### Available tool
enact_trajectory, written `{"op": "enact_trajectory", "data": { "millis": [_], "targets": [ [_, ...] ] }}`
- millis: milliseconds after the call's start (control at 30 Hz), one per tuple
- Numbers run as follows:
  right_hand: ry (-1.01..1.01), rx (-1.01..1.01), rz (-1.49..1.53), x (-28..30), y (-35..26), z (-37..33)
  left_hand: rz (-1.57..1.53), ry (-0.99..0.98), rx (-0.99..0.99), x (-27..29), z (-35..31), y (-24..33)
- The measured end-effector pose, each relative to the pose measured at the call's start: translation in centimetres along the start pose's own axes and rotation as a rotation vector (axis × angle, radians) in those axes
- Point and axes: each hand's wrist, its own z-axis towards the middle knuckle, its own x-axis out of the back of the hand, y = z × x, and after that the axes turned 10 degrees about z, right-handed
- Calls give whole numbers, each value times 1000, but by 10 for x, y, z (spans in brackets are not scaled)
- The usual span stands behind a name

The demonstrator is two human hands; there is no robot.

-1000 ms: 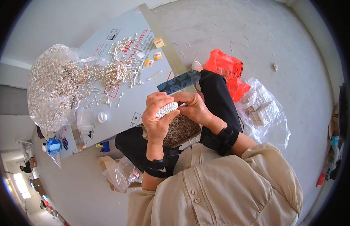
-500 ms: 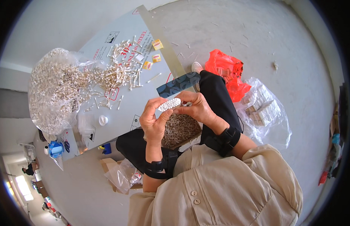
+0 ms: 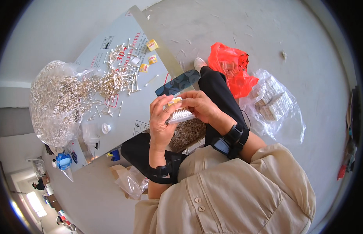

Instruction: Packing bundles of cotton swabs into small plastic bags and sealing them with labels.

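Observation:
Both my hands hold a small clear pack of cotton swabs [image 3: 181,114] above my lap. My left hand [image 3: 160,121] grips it from the left, with the thumb along its side. My right hand [image 3: 203,107] closes its fingers on the pack's upper right. A yellow label [image 3: 174,101] shows at the pack's top, partly covered by fingers. Below the hands, an open carton [image 3: 195,134] full of loose brownish-white swabs rests between my legs.
Loose swabs [image 3: 115,84] spill across the steel-topped table [image 3: 130,113] from a big clear bag [image 3: 52,101]. Small yellow boxes [image 3: 152,45] lie near its edge. On the floor sit a red bag [image 3: 228,70], a clear bag of white packs [image 3: 273,101] and a cardboard box [image 3: 121,175].
The pack has tipped in my hands: its side and yellow label now show, where its end of white tips faced up before. The view has shifted slightly.

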Motion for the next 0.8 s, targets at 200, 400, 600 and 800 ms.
{"op": "enact_trajectory", "data": {
  "millis": [200,400,600,800],
  "targets": [
    [-84,-23,79,2,-2,-6,127,111,-67,-2,-2,9],
    [-204,148,-7,-13,-22,-27,30,263,13,4,-2,22],
    [-239,592,-380,-23,-30,-42,-676,222,165,27,5,25],
    [-278,813,-650,-39,-31,-53,-316,215,14,31,18,38]
  ]
}}
